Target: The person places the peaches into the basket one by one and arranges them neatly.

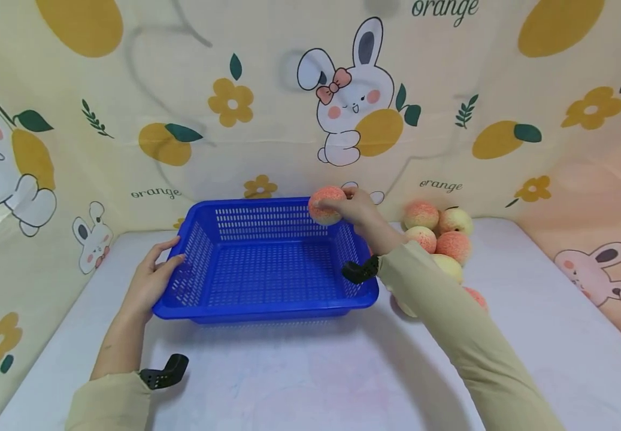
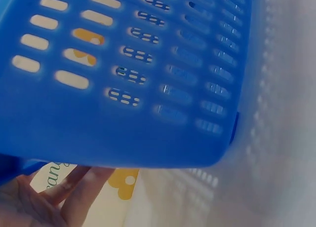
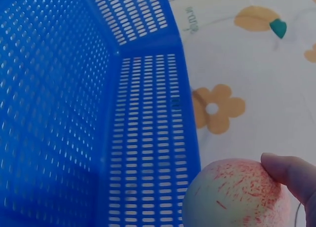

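In the head view my left hand [image 1: 152, 278] grips the left rim of a blue plastic basket [image 1: 267, 312]. Seen from the left wrist, the fingers [image 2: 86, 195] reach under the rim, beside the slotted wall. Above the basket's far right corner, my right hand [image 1: 361, 212] holds a red-and-yellow peach [image 1: 325, 206] between thumb and fingers. The right wrist view has this peach [image 3: 234, 197] by the basket's rim, with one fingertip pressed against its side. Inside, the basket shows only its bare slotted floor.
Several peaches, among them a red one [image 1: 453, 246], and a pale yellow fruit [image 1: 456, 221] with a stem lie in a group on the white table [image 1: 299, 377], right of the basket and partly behind my right sleeve. A printed cloth [image 1: 267, 60] hangs behind.
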The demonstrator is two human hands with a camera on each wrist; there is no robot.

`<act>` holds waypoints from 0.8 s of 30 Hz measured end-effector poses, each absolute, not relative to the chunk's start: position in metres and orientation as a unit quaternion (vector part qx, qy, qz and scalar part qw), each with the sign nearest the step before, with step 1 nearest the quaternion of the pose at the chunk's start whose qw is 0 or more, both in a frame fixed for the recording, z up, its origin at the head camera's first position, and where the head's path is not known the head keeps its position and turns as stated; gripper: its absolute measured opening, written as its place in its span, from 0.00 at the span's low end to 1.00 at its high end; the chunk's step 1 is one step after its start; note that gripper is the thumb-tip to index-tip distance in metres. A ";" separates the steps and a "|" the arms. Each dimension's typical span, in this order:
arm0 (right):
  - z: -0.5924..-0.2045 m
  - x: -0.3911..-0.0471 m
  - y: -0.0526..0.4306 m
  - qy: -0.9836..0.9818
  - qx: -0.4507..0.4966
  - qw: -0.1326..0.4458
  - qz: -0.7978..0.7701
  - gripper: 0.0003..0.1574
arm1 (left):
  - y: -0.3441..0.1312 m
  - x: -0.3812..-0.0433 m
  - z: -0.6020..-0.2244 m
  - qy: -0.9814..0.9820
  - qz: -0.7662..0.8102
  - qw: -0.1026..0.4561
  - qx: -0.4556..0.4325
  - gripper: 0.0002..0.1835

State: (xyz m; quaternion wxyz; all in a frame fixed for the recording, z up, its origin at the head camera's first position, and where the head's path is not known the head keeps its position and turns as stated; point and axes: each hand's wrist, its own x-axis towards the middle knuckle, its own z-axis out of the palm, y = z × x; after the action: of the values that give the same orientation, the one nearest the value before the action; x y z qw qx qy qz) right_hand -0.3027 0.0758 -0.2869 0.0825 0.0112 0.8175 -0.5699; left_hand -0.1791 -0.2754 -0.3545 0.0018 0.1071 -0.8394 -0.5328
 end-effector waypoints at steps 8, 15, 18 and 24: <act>-0.294 -0.309 0.065 0.792 0.029 0.095 -0.603 0.46 | -0.274 -0.182 -0.354 -0.840 -0.531 0.006 0.111 0.33; -0.300 -0.311 0.054 0.779 0.067 0.126 -0.611 0.47 | -0.273 -0.182 -0.356 -0.838 -0.533 0.003 0.115 0.33; -0.303 -0.311 0.050 0.782 0.073 0.128 -0.606 0.47 | -0.273 -0.182 -0.356 -0.836 -0.535 0.000 0.117 0.33; -0.308 -0.312 0.043 0.791 0.092 0.145 -0.587 0.49 | -0.274 -0.181 -0.356 -0.832 -0.542 -0.006 0.120 0.34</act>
State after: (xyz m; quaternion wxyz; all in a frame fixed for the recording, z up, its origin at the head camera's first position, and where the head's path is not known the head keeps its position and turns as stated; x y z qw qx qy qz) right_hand -0.3115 0.0432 -0.3076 0.1453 0.0922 0.7911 -0.5870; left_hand -0.1809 -0.2737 -0.3565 -0.0062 0.1200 -0.8318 -0.5419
